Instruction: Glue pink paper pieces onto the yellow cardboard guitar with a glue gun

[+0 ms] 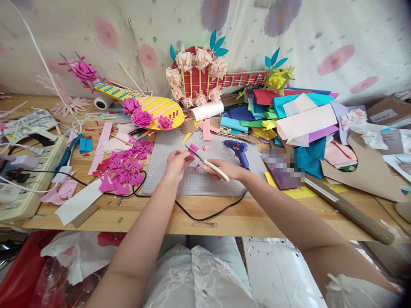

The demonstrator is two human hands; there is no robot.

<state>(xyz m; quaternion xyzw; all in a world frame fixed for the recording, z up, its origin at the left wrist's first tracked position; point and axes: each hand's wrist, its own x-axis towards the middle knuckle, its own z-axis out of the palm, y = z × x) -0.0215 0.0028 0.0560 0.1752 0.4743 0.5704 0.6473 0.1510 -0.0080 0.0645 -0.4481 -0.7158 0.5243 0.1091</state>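
Note:
My left hand (176, 164) pinches a small pink foam piece (193, 148) over the grey cutting mat (167, 179). My right hand (224, 169) grips white-handled scissors (210, 164), whose blades point left and meet the pink piece. Both hands hover just above the mat near its middle. A heap of magenta foam scraps (123, 169) lies left of the mat. A blue glue gun (239, 150) rests on the mat's far right, its black cord (205, 216) looping along the table's front edge.
A yellow foam guitar with magenta flowers (150, 112) and a red one with peach flowers (205, 72) stand at the back. Stacked coloured foam sheets (289, 117) fill the right. A cardboard cutout (369, 171), a wooden stick (353, 214) and a power strip (28, 171) are nearby.

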